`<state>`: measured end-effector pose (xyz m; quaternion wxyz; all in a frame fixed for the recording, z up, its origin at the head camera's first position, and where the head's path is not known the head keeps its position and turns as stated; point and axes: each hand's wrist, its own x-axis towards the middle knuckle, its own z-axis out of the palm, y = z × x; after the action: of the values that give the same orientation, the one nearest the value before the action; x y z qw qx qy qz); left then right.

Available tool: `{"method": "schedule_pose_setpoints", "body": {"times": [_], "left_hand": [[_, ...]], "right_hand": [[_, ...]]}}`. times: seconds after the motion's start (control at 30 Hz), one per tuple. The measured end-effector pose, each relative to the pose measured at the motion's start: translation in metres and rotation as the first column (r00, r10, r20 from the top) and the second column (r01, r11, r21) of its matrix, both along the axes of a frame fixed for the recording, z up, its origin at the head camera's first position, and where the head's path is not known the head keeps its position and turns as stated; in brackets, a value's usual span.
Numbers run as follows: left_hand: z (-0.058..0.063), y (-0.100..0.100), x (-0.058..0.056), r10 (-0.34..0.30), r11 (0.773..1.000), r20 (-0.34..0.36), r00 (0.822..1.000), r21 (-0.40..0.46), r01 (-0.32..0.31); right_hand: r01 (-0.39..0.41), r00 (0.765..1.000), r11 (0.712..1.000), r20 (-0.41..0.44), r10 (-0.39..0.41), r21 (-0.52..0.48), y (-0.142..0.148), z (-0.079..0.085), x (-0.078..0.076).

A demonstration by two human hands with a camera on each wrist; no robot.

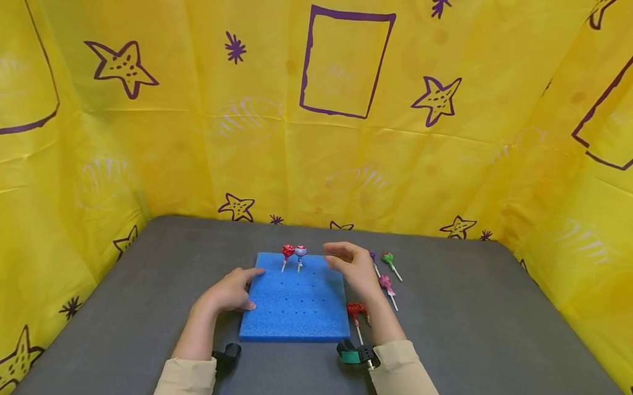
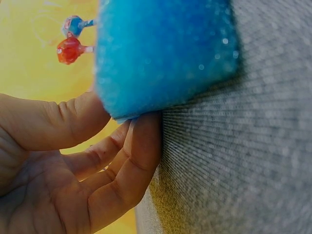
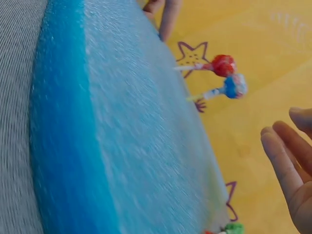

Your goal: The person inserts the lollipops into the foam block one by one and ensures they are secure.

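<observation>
A blue foam board (image 1: 298, 320) with rows of small holes lies on the table. Two lollipops stand upright near its far edge: a red one (image 1: 287, 251) and a blue-and-white one (image 1: 300, 251). My left hand (image 1: 231, 291) holds the board's left edge; in the left wrist view, the thumb (image 2: 73, 119) is at the top edge and bent fingers touch the side. Above the board's far right corner hovers my right hand (image 1: 354, 267), its fingers loosely curved, with nothing visible between them. In the right wrist view its fingertips are apart from the blue-and-white lollipop (image 3: 236, 86).
Right of the board lie a green lollipop (image 1: 388, 258), a pink one (image 1: 386, 282) and a purple one (image 1: 373, 255), partly hidden by my hand. Red lollipops (image 1: 356, 311) lie beside my right forearm. A yellow patterned cloth (image 1: 330, 161) surrounds the grey table (image 1: 467, 333).
</observation>
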<state>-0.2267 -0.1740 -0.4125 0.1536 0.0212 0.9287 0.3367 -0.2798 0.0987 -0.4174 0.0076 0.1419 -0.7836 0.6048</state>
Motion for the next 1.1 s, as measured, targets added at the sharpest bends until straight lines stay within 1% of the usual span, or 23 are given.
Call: {"method": "schedule_pose_setpoints", "body": {"times": [0.17, 0.37, 0.57, 0.67, 0.73, 0.83, 0.97, 1.1], "left_hand": [[0.000, 0.000, 0.000, -0.002, 1.000, 0.001, 1.000, 0.002, 0.002], [0.000, 0.000, 0.000, -0.003, 1.000, -0.001, 1.000, -0.001, 0.003], [0.000, 0.000, 0.001, 0.001, 1.000, 0.008, 1.000, 0.002, -0.001], [0.000, 0.000, 0.001, 0.000, 1.000, 0.008, 1.000, 0.004, 0.000], [0.000, 0.000, 0.001, -0.002, 1.000, 0.005, 1.000, 0.004, 0.002], [0.001, 0.000, 0.001, -0.001, 1.000, 0.007, 1.000, 0.005, 0.001], [0.001, 0.000, 0.001, 0.006, 1.000, 0.015, 1.000, 0.009, -0.006], [0.002, 0.001, 0.002, 0.011, 1.000, 0.018, 1.000, 0.016, -0.011]], "right_hand": [[-0.004, 1.000, 1.000, -0.017, 0.003, -0.016, 0.014, 0.005, 0.005], [0.013, 1.000, 0.999, -0.022, -0.012, 0.039, 0.033, 0.005, 0.009], [0.008, 1.000, 0.997, -0.030, -0.006, 0.083, 0.048, 0.006, 0.014], [0.008, 1.000, 0.995, -0.014, -0.006, 0.098, 0.056, 0.006, 0.014], [-0.001, 1.000, 0.995, 0.001, 0.001, 0.104, 0.061, 0.006, 0.014], [-0.026, 1.000, 0.989, 0.013, 0.025, 0.148, 0.069, 0.008, 0.016], [-0.068, 0.997, 0.970, 0.039, 0.061, 0.232, 0.079, 0.009, 0.018], [-0.129, 0.991, 0.950, 0.070, 0.114, 0.283, 0.086, 0.008, 0.019]]}}
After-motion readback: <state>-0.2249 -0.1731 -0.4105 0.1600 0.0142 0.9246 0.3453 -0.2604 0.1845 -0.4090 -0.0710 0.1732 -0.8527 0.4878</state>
